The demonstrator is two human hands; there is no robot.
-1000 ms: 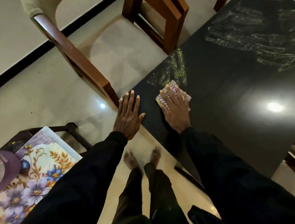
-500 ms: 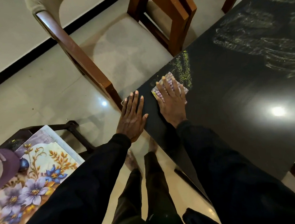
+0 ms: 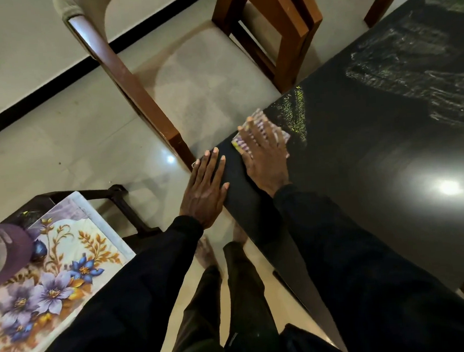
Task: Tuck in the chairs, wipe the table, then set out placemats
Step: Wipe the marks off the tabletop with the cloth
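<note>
Nearest to the camera are two black sleeves and, between them, dark trouser legs and bare feet on the pale tiled floor (image 3: 56, 150). At the lower left a flowered placemat (image 3: 52, 276) lies on a dark stand, and a purple cap (image 3: 1, 255) rests on its left part. The left hand (image 3: 205, 189) lies flat with the fingers stretched out on the near corner of the black tabletop (image 3: 365, 193); it holds nothing. Just beside it, the right hand (image 3: 265, 153) is also flat and open, and it presses a small checked cloth (image 3: 260, 133) down on the tabletop close to the edge. Beyond the cloth, faint streaks show on the dark surface, and a bright spot of light is at the right. Further away a wooden chair (image 3: 141, 94) with a pale seat stands at the edge of the tabletop.
</note>
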